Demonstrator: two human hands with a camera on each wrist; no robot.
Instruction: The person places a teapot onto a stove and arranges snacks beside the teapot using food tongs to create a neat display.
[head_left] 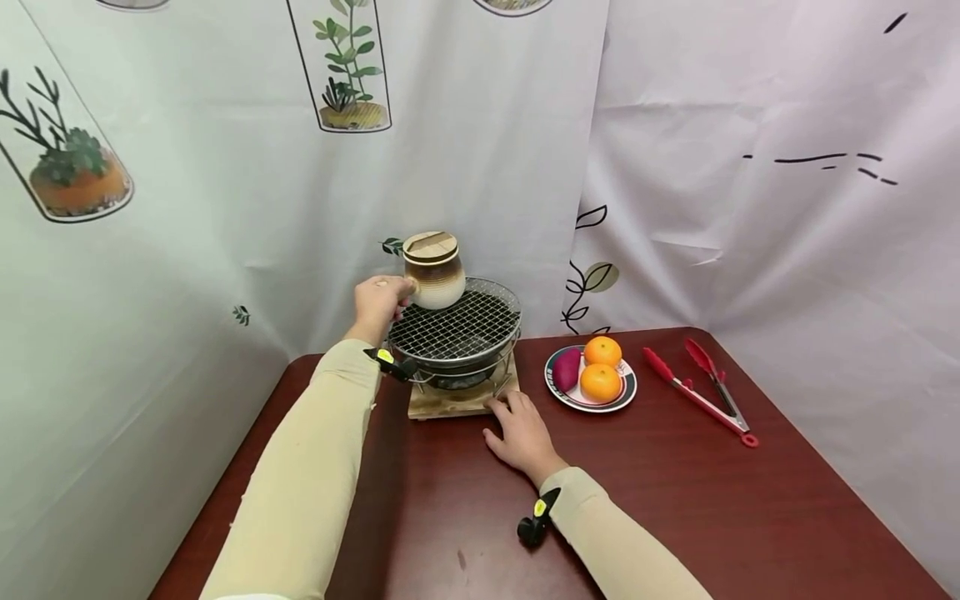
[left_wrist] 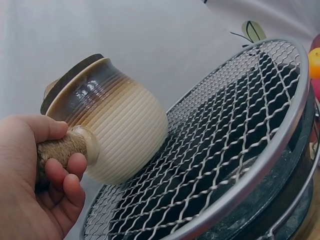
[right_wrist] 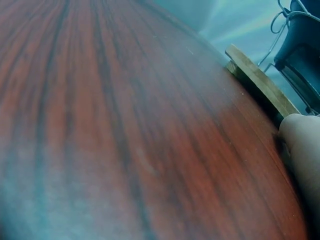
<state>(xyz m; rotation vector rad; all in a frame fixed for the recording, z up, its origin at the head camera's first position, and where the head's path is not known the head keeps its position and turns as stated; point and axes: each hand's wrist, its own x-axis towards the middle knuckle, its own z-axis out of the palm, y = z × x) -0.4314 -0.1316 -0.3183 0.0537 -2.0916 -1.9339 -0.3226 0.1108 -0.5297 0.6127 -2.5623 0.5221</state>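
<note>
On my counter (head_left: 675, 525), centre: the wire-topped grill (head_left: 480, 327) and, touching or barely above it (I cannot tell which), the lidded pot (head_left: 438, 283), which could tip, since my left hand (head_left: 381, 302) grips only its handle (left_wrist: 62, 148). My right hand (head_left: 523, 437), loosely spread, lies by the wooden board (head_left: 446, 407). Farther right, out of the way: plate (head_left: 568, 402), tongs (head_left: 708, 403).

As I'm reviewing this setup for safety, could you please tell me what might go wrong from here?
The pot might tip or twist, since the left fingers grip only its side handle. Its wooden lid could slide off if the pot tilts, as no hand holds it. The right hand, close to the wooden board, might nudge it and unsettle the grill standing on it.
</note>
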